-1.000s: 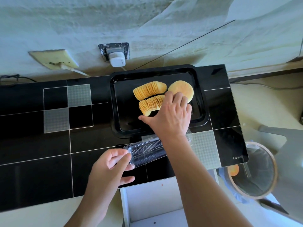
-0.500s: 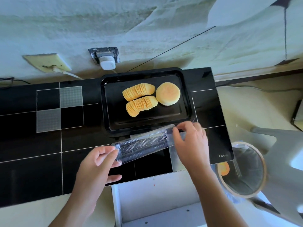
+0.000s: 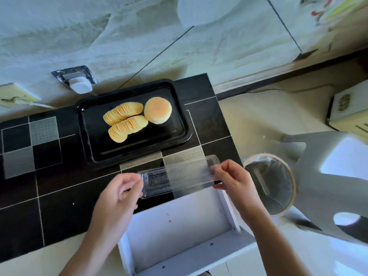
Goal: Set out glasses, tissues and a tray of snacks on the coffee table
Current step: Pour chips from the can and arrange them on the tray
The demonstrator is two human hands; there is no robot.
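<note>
Both hands are on the clear plastic snack tray point(image 3: 179, 179), the left hand point(image 3: 119, 194) pinching its near-left end and the right hand point(image 3: 233, 180) pinching the opposite end, holding it just above the black tiled bench point(image 3: 49, 188). Just beyond the hands sits the black tray point(image 3: 179, 134), carrying two rows of crisps point(image 3: 125, 121) and a round bun point(image 3: 158, 113). Under the hands is an open white drawer point(image 3: 179, 232), and a bin point(image 3: 272, 184) stands right of the right hand.

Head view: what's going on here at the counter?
A person holds an empty clear plastic snack tray by its ends, left hand and right hand each pinching one, above the black tiled counter. Behind it, the black tray already carries two rows of crackers and a round bun.
</note>
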